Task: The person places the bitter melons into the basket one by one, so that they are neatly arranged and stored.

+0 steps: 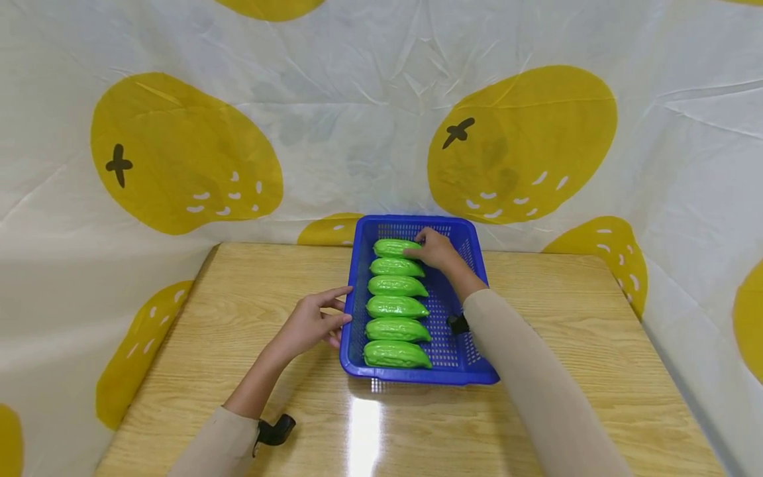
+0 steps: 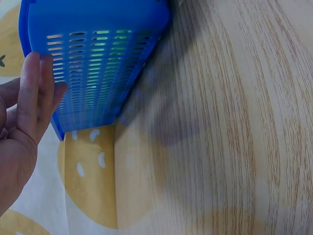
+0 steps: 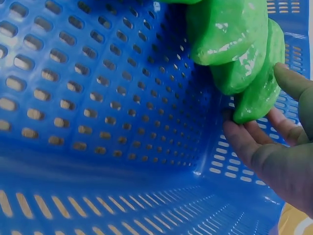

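Observation:
A blue plastic basket (image 1: 417, 376) holds several glossy green toy bitter melons (image 1: 396, 307), lined up in a column along its left side with their tips to the right. My right hand (image 1: 438, 250) reaches inside and pinches the farthest bitter melon (image 1: 390, 248) near its pointed end. In the right wrist view the thumb lies on one side of that bitter melon (image 3: 259, 95), with the fingers (image 3: 239, 139) around its tip. At the basket's left rim, my left hand (image 1: 306, 324) touches the outside with fairly straight fingers, also seen against the slotted wall (image 2: 93, 73) in the left wrist view.
The basket stands on a light wooden table (image 1: 286, 271), toward its back edge. Behind and beside the table hangs a pale cloth (image 1: 352, 152) printed with large yellow fruit. The right part of the basket floor (image 1: 444, 338) shows bare mesh.

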Tool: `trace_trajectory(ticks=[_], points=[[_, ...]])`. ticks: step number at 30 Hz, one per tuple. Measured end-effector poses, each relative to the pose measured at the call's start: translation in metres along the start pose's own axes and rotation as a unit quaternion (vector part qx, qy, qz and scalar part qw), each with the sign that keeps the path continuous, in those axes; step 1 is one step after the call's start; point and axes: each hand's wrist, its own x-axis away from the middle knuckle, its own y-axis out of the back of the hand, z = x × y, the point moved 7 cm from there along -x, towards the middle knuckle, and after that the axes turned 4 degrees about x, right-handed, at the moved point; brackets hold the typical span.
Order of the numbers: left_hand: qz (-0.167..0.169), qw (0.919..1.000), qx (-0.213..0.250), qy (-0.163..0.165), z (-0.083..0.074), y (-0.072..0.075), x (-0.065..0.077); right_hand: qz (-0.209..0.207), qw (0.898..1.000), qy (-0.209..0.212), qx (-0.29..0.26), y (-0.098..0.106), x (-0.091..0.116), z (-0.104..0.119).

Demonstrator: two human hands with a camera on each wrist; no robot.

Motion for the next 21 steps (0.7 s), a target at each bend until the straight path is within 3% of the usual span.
trace_trajectory(ticks=[10, 21], points=[[0.001, 1.0000, 0.006, 0.000, 0.000, -0.002, 0.000, 0.009, 1.000, 0.004, 0.008, 0.003, 0.003, -0.004], [-0.007, 1.0000, 0.005, 0.003, -0.002, 0.000, 0.000, 0.015, 1.000, 0.017, -0.005, 0.026, 0.011, -0.004]])
